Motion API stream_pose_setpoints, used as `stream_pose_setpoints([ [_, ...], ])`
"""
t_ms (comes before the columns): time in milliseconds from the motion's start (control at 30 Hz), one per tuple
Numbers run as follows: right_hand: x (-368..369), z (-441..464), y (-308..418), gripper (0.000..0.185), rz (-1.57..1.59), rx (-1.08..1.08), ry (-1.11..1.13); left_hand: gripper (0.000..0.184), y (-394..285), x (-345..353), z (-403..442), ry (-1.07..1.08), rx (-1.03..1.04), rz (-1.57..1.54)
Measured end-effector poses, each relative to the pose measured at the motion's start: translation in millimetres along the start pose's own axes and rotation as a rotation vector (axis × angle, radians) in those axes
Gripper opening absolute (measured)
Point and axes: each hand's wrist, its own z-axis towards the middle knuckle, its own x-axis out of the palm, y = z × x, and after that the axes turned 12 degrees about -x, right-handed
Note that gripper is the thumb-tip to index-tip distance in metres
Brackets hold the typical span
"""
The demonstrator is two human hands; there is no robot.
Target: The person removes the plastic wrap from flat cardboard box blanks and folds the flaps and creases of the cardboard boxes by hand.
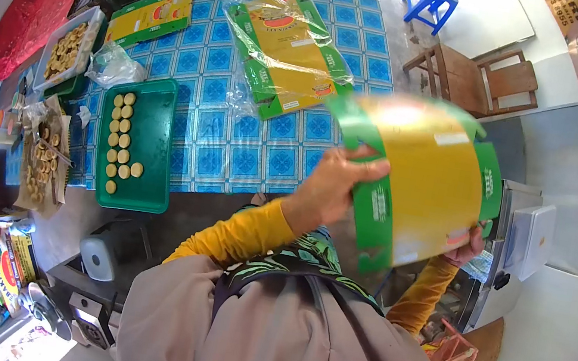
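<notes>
Between my two hands, off the right edge of the table, is a flat unfolded cardboard box (432, 180), yellow in the middle with green printed flaps. My left hand (337, 184) grips its left green edge, thumb on top. At the lower right corner my right hand (471, 247) is closed on the card, its fingers partly hidden behind it. The far edge of the card is smeared by motion. Nearby on the table, more box blanks (290, 52) of the same print lie in clear plastic wrap.
A green tray (146, 150) with several round pastries (120, 127) stands on the blue tiled tablecloth (246, 162). Behind it are another box blank (150, 15), a crumpled plastic bag (114, 66) and a tub of pastries (72, 48). A wooden chair (464, 80) and blue stool (430, 3) stand beyond.
</notes>
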Motion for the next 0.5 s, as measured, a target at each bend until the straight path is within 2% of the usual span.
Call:
stream_pose_setpoints([
  [67, -8.4, 15.9, -22.6, 0.040, 0.008, -0.091, 0.021, 0.028, -29.0, -9.7, 7.4, -0.037, 0.150, 0.133],
  [133, 9.9, 28.1, -73.4, 0.027, 0.184, -0.055, -0.033, 0.023, -60.5, -36.3, 16.7, -0.078, 0.262, 0.221],
  [200, 25.6, 38.6, -130.0, 0.035, 0.131, 0.050, -0.091, 0.021, -92.4, -75.2, 26.4, -0.108, 0.355, 0.233],
  [267, 16.9, 41.9, -188.8, 0.032, 0.179, 0.272, -0.199, 0.023, -111.7, -129.1, 38.0, -0.209, 0.377, 0.214],
  [300, 14.6, 40.8, -217.3, 0.030, 0.148, 0.348, -0.208, 0.023, -107.5, -158.0, 38.0, -0.216, 0.381, 0.214],
  [367, -15.1, 36.1, -256.7, 0.029, 0.119, 0.429, -0.208, 0.030, -94.2, -216.7, 41.0, -0.455, 0.526, 0.272],
  [433, -52.6, 25.0, -284.5, 0.028, -0.128, 0.706, -0.213, 0.032, -71.0, -281.6, 42.9, -0.372, 0.402, 0.254],
  [467, -48.3, 25.1, -279.6, 0.028, -0.126, 0.711, -0.196, 0.030, -57.6, -293.3, 42.9, -0.487, 0.424, 0.238],
  [500, -42.9, 23.2, -269.6, 0.032, -0.336, 0.704, -0.226, 0.028, -46.5, -300.1, 41.6, -0.605, 0.443, 0.218],
])
